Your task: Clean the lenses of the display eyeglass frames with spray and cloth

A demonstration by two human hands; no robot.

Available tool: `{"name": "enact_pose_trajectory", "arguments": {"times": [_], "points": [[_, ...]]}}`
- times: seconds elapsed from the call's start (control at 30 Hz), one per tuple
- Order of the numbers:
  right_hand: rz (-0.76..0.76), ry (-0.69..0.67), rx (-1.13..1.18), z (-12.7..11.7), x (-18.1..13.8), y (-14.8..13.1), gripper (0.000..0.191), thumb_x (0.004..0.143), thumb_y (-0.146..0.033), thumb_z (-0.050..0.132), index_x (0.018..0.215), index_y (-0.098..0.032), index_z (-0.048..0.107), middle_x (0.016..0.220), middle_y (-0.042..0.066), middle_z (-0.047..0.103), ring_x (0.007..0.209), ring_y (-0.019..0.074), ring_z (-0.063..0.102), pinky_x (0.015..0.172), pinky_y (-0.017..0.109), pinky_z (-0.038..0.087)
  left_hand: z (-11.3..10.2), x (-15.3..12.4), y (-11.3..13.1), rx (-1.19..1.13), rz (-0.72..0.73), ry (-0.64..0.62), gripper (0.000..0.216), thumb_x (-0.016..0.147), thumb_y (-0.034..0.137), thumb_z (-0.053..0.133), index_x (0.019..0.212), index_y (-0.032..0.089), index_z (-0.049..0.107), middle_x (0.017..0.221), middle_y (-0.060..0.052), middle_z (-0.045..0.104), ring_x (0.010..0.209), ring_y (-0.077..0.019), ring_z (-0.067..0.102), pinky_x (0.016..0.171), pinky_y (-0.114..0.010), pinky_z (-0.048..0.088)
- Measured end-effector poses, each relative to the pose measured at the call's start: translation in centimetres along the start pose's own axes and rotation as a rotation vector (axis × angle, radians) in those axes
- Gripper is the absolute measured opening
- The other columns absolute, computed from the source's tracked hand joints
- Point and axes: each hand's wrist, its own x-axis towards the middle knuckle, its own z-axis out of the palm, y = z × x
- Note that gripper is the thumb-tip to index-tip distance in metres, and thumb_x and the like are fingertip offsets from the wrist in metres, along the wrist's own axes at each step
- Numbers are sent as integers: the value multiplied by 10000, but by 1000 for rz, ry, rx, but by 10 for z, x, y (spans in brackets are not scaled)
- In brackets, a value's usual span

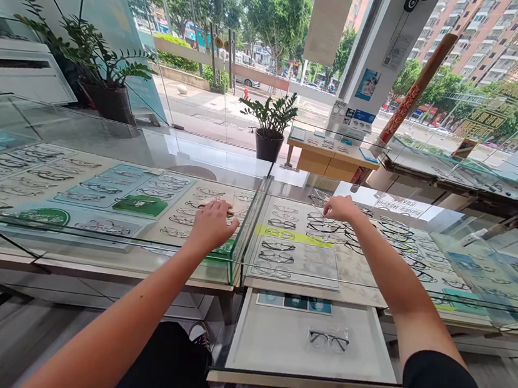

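Left hand (215,220) is lying palm-down over the left glass display case (164,154), well apart from my right hand (341,208), which is hovering by displayed eyeglasses (323,229); whether either is gripping anything, I'm not managing to tell. Bagged eyeglasses (328,341) are lying in the open drawer (269,340).

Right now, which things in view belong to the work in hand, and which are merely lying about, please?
Seemingly in the work:
right hand, at the displayed eyeglasses (grip unclear)
left hand, at the glass case
perhaps the open drawer and bagged eyeglasses

Apparently just there:
middle potted plant
left potted plant
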Motion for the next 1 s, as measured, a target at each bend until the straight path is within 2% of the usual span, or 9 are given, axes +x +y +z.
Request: {"name": "enact_pose_trajectory", "arguments": {"times": [0.33,0.53,0.67,0.77,0.87,0.93,1.0], "points": [[-6,-22,11,-3,-13,-5,113,934,-289,745,941,-247,850,1119,93,821,1104,312,702,1084,506,363,0,2,-1,-2,0,-12,501,1020,457,464,1377,149,633,1549,-231,632,1529,-433,509,1185,-615,470],[10,47,45,-8,-22,-13,109,948,-247,707,955,-231,815,1145,105,816,1073,307,710,1023,479,396,2,4,-1,-17,3,10,487,1004,444,501,1359,144,645,1473,-240,668,1492,-447,536,1170,-633,473],[-25,217,92,-16,-53,-28,213,1015,-322,602,1113,-220,762,1136,114,781,1068,298,678,956,442,414,4,4,0,-32,22,41,454,1000,428,524,1323,139,662,1445,-251,686,1499,-452,524,1175,-650,459],[-73,338,143,-6,-87,-29,272,1049,-388,528,1137,-227,730,1074,93,748,1039,286,649,952,438,425,0,4,-1,-36,54,75,427,984,395,565,1306,134,668,1437,-245,693,1458,-432,558,1179,-599,461],[-64,588,272,25,-122,-10,235,1003,-364,559,1068,-210,725,1038,112,710,1030,310,630,959,461,453,-10,0,4,-55,143,192,351,993,309,553,1285,156,673,1415,-193,717,1382,-364,608,1158,-515,475],[15,775,344,53,-140,8,196,963,-330,579,1032,-205,713,1021,131,692,1020,333,617,956,484,476,-18,-10,17,-77,278,326,238,988,254,545,1156,191,701,1255,-156,774,1226,-339,671,1056,-493,511],[52,858,365,79,-155,23,153,952,-313,585,994,-215,695,1007,136,686,1018,345,612,960,503,492,-26,-31,39,-100,494,380,132,968,226,567,993,223,697,1017,-113,787,1001,-309,697,908,-461,524]]}}
